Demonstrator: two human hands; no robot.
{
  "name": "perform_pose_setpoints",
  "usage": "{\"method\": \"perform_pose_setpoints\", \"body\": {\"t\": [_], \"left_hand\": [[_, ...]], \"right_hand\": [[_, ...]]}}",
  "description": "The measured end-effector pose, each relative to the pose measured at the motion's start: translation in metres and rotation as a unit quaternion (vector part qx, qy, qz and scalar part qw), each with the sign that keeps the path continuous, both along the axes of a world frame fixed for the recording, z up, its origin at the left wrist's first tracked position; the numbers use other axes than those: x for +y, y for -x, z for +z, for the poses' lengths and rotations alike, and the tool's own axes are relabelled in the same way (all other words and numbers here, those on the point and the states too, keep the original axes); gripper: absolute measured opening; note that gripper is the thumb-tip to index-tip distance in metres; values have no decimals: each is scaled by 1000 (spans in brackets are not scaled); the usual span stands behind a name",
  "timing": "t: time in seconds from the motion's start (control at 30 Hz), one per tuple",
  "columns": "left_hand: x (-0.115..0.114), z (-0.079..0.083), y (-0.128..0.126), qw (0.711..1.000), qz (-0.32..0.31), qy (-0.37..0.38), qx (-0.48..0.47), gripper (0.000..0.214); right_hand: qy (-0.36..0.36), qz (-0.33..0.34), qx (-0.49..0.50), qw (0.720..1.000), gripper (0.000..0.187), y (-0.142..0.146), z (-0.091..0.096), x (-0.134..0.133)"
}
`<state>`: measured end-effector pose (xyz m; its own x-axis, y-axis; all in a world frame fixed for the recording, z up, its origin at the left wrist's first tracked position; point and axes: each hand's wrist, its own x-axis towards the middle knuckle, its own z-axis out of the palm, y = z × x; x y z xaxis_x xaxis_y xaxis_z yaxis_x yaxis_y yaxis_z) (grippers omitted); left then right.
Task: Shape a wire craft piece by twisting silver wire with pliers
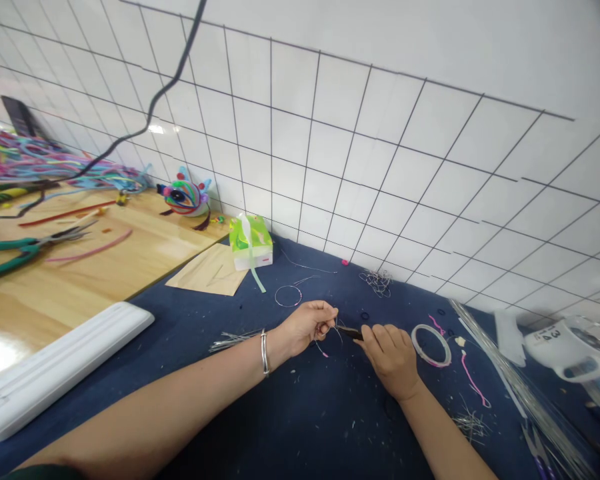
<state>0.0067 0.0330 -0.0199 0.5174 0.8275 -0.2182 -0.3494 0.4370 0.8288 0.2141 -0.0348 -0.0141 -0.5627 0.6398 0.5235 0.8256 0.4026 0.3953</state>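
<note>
My left hand (307,325) pinches a thin silver wire (336,329) over the dark blue cloth (300,413); a silver bracelet circles that wrist. My right hand (391,353) is closed on a small dark tool (353,332) whose tip meets the wire between the two hands. A short pink strand lies just below the left hand. A wire ring (289,296) lies on the cloth behind the hands, and a pale ring of tape or cord (431,345) sits right of my right hand.
A green tissue box (251,243) and tan paper (211,270) lie behind. Green-handled pliers (25,250), coloured cords and a colourful figure (185,197) rest on the wooden table. A white tray (55,367) is at left. Straight wires (515,380) and a white container (565,347) are at right.
</note>
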Motion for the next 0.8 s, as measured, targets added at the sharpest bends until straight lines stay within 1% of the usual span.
{"method": "perform_pose_setpoints", "body": {"t": [0.5,0.7,0.8], "left_hand": [[-2,0,0,999,14,-31,9,23],[-2,-1,-1,998,23,-54,20,24],[-3,1,-1,996,30,-76,28,24]], "right_hand": [[-25,22,2,999,29,-2,-1,1],[-20,14,7,1000,26,-1,0,0],[0,6,6,1000,24,1,2,-1]]}}
